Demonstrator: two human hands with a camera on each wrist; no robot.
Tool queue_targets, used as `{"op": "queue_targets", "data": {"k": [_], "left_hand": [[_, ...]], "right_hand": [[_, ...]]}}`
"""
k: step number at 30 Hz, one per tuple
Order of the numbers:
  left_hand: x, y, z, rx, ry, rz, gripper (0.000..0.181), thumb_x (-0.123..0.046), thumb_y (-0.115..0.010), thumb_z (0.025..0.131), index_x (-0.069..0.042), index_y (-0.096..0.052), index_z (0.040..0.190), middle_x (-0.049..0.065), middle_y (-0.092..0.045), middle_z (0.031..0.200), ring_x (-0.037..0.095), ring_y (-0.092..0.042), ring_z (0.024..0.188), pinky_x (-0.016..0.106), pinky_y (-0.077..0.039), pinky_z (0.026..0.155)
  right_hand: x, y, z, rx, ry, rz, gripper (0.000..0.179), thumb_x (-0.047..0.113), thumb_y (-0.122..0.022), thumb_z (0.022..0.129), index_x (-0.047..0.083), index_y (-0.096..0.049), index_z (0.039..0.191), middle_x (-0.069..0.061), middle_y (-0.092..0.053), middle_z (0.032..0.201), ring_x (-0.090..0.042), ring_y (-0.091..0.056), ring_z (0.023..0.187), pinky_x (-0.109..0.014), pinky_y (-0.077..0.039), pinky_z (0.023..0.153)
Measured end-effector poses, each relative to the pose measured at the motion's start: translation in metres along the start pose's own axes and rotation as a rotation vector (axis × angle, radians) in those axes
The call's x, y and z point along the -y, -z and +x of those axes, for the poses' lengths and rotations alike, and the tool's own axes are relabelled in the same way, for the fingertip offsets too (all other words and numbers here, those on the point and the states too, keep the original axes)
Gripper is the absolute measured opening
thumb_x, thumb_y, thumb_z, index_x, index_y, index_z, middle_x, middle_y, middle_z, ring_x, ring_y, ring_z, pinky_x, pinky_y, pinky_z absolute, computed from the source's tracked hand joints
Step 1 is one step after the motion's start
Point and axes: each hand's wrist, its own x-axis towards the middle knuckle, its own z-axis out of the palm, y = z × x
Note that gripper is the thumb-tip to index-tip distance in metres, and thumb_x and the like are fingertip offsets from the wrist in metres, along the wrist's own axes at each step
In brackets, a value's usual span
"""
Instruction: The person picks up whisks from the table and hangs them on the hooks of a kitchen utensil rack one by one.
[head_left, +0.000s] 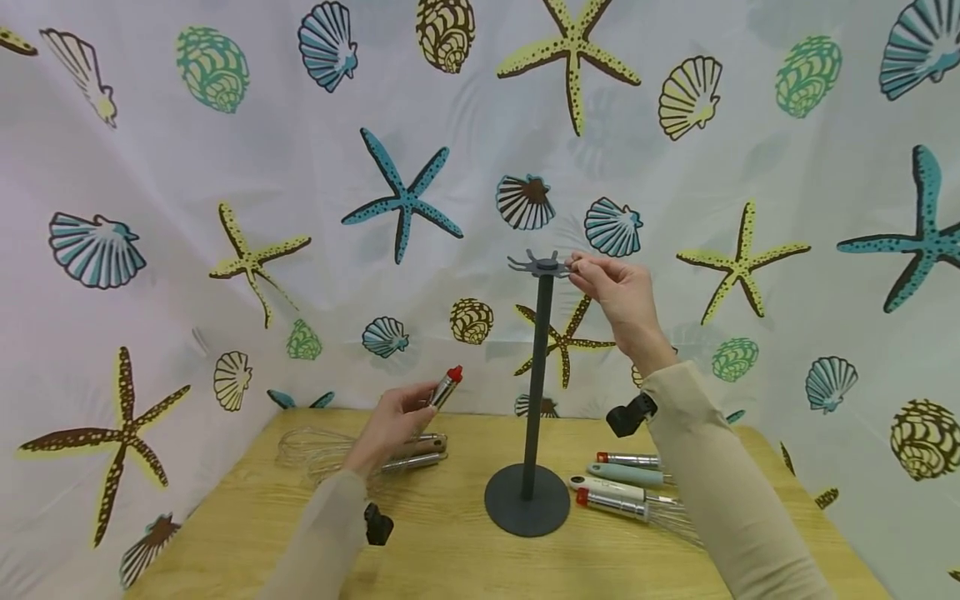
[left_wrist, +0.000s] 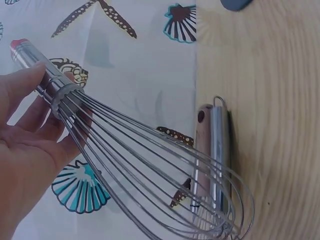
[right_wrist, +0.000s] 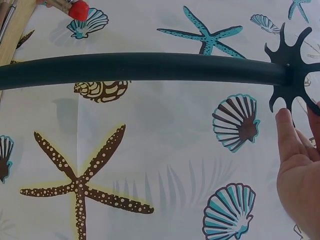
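Observation:
My left hand (head_left: 393, 421) holds a wire whisk by its shiny metal handle (head_left: 446, 390), the red tip pointing up. In the left wrist view the whisk's wire loops slant down to the right, away from the palm. A dark utensil stand (head_left: 538, 375) with a round base and a ring of curved hooks on top stands upright on the table. Up at those hooks, my right hand (head_left: 626, 300) pinches one prong on the right side between thumb and fingers. In the right wrist view the fingertips (right_wrist: 284, 117) meet the hooked top (right_wrist: 289, 65).
Left on the table (head_left: 465, 550) lie two whisks, one with a brownish handle (left_wrist: 203, 150) and one metal (left_wrist: 218, 150). Right of the base are several more whisks, with red-tipped metal (head_left: 615, 502), cream (head_left: 607, 488) and pale green (head_left: 626, 473) handles. A shell-patterned cloth (head_left: 450, 275) hangs behind.

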Motion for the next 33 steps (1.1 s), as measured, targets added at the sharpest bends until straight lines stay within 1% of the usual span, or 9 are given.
{"op": "queue_targets", "data": {"k": [4, 7, 10, 14, 17, 21, 24, 27, 33], "left_hand": [[-0.01, -0.003, 0.004, -0.014, -0.034, -0.018, 0.045, -0.011, -0.059, 0.098, -0.014, -0.052, 0.143, 0.013, -0.06, 0.135, 0.027, -0.058, 0.12, 0.034, -0.05, 0.092], [-0.018, -0.006, 0.008, -0.032, -0.056, -0.041, 0.044, -0.01, -0.06, 0.098, -0.012, -0.053, 0.142, 0.013, -0.061, 0.133, 0.027, -0.058, 0.119, 0.033, -0.05, 0.09], [-0.026, -0.008, 0.012, -0.058, -0.056, -0.067, 0.043, -0.011, -0.061, 0.097, -0.012, -0.055, 0.14, 0.013, -0.063, 0.13, 0.026, -0.059, 0.117, 0.034, -0.05, 0.089], [-0.036, -0.012, 0.016, -0.081, -0.058, -0.086, 0.042, -0.014, -0.062, 0.097, -0.013, -0.056, 0.138, 0.012, -0.063, 0.128, 0.024, -0.059, 0.116, 0.039, -0.049, 0.091], [-0.04, -0.014, 0.018, -0.091, -0.07, -0.088, 0.041, -0.014, -0.062, 0.097, -0.013, -0.057, 0.138, 0.014, -0.064, 0.128, 0.026, -0.059, 0.115, 0.044, -0.049, 0.093], [-0.043, -0.015, 0.02, -0.11, -0.08, -0.103, 0.04, -0.01, -0.061, 0.097, -0.012, -0.058, 0.137, 0.014, -0.063, 0.128, 0.026, -0.06, 0.115, 0.043, -0.05, 0.093], [-0.043, -0.017, 0.024, -0.12, -0.089, -0.122, 0.04, -0.008, -0.06, 0.097, -0.01, -0.057, 0.137, 0.015, -0.063, 0.13, 0.025, -0.06, 0.116, 0.041, -0.051, 0.095], [-0.043, -0.019, 0.026, -0.135, -0.09, -0.131, 0.039, -0.008, -0.059, 0.098, -0.01, -0.057, 0.137, 0.014, -0.062, 0.129, 0.024, -0.06, 0.115, 0.04, -0.051, 0.095], [-0.047, -0.025, 0.031, -0.176, -0.093, -0.106, 0.042, -0.006, -0.056, 0.099, -0.012, -0.054, 0.14, 0.015, -0.061, 0.129, 0.026, -0.061, 0.112, 0.038, -0.05, 0.092]], "right_hand": [[-0.001, 0.0, 0.001, 0.005, 0.0, 0.031, 0.036, 0.011, -0.065, 0.094, -0.015, -0.061, 0.119, -0.011, -0.068, 0.12, -0.01, -0.069, 0.099, -0.025, -0.053, 0.091], [-0.001, 0.0, 0.002, 0.01, 0.001, 0.035, 0.035, 0.011, -0.064, 0.095, -0.014, -0.062, 0.119, -0.01, -0.068, 0.12, -0.01, -0.07, 0.1, -0.025, -0.053, 0.091], [-0.001, 0.0, 0.002, 0.018, -0.001, 0.045, 0.036, 0.01, -0.063, 0.095, -0.015, -0.06, 0.121, -0.007, -0.068, 0.118, -0.011, -0.07, 0.101, -0.025, -0.053, 0.091], [-0.001, 0.001, 0.001, 0.027, -0.009, 0.086, 0.034, 0.008, -0.064, 0.095, -0.014, -0.061, 0.121, -0.007, -0.068, 0.118, -0.011, -0.069, 0.101, -0.026, -0.053, 0.093], [-0.002, 0.001, -0.001, 0.033, -0.026, 0.133, 0.029, 0.007, -0.064, 0.094, -0.01, -0.065, 0.118, -0.007, -0.068, 0.119, -0.011, -0.069, 0.102, -0.027, -0.052, 0.093], [-0.001, 0.001, -0.002, 0.046, -0.054, 0.185, 0.03, 0.007, -0.064, 0.094, -0.008, -0.065, 0.12, -0.009, -0.067, 0.121, -0.012, -0.069, 0.104, -0.028, -0.051, 0.096], [0.0, 0.0, -0.002, 0.057, -0.06, 0.163, 0.036, 0.008, -0.062, 0.096, -0.012, -0.059, 0.126, -0.009, -0.064, 0.126, -0.011, -0.067, 0.107, -0.028, -0.05, 0.097], [-0.001, -0.001, -0.002, 0.061, -0.046, 0.1, 0.04, 0.01, -0.059, 0.098, -0.014, -0.054, 0.129, -0.013, -0.06, 0.133, -0.01, -0.065, 0.11, -0.027, -0.05, 0.098], [-0.003, -0.002, -0.004, 0.05, -0.019, 0.006, 0.039, 0.013, -0.057, 0.099, -0.013, -0.056, 0.129, -0.018, -0.054, 0.142, -0.011, -0.064, 0.115, -0.025, -0.05, 0.098]]}}
